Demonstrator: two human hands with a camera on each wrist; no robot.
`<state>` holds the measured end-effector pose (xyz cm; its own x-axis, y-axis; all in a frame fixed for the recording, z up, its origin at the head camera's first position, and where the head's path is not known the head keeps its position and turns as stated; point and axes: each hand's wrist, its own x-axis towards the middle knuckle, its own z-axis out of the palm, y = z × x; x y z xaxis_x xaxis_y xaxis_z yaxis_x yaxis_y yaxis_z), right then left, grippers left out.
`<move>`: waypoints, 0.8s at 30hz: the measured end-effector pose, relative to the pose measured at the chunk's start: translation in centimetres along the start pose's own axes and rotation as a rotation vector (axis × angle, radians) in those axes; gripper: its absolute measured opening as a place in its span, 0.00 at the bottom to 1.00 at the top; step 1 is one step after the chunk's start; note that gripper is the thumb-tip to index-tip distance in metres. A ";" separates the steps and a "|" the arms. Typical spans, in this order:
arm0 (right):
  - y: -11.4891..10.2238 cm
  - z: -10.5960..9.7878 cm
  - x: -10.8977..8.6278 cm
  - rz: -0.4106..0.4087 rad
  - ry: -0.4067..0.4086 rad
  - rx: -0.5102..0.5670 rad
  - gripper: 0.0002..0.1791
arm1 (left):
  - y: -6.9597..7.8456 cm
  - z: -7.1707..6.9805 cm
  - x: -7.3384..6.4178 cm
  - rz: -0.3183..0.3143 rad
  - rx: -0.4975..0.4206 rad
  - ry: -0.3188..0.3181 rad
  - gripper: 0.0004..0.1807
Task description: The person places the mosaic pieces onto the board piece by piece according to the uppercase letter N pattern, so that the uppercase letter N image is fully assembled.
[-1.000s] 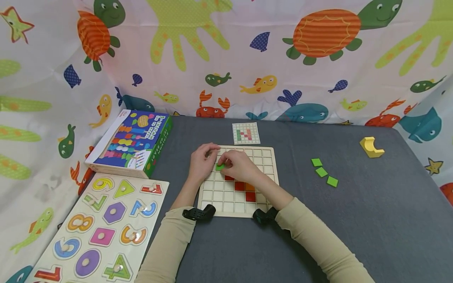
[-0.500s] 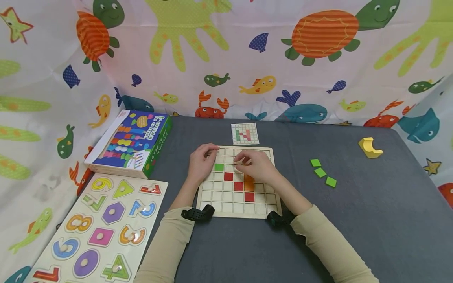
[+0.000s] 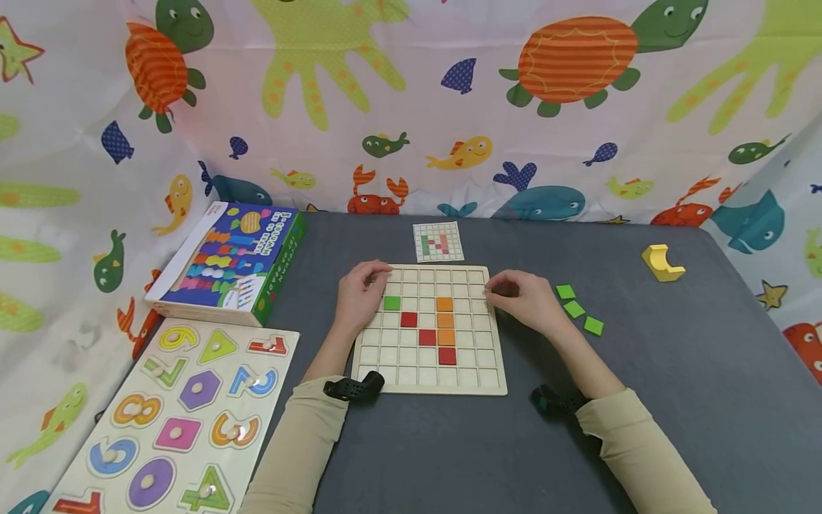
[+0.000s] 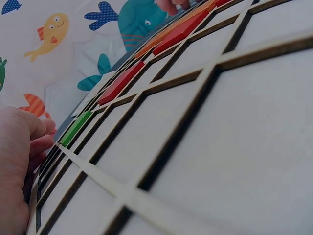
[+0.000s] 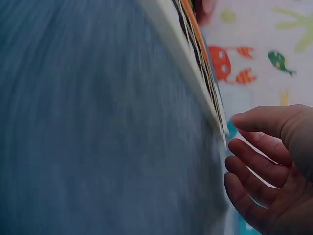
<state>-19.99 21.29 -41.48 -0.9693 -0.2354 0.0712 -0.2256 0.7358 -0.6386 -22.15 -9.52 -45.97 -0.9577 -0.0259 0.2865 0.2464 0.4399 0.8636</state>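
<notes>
squarish wooden grid board lies mid-frame, its column of orange tiles pointing up-frame; left hand, loosely bent, rests at its left edge, right hand, loosely curled, empty, by its right.

Soft, even light in the head view — dimmer right wrist view, tabletop streaky with blur.

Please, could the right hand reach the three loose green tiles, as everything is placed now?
Probably yes. The right hand appears to hold nothing, and the loose green tiles lie close beside it on the table, with nothing visible blocking the way.
</notes>
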 end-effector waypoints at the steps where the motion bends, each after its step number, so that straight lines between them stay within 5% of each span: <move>1: 0.5 -0.4 -0.2 0.007 0.010 -0.008 0.11 | 0.0 0.0 0.0 -0.001 0.002 0.000 0.09; 12: 4.1 -4.8 -2.5 0.052 0.110 -0.125 0.11 | 0.1 -0.1 0.0 0.012 -0.007 0.004 0.09; 24: 6.5 -6.9 -3.3 0.153 0.035 -0.126 0.16 | 0.2 -0.1 0.0 -0.004 0.000 0.009 0.08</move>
<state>-18.97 31.26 -40.58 -0.9955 -0.0942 0.0089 -0.0839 0.8352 -0.5435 -22.07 -9.49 -45.82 -0.9573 -0.0355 0.2868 0.2428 0.4394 0.8648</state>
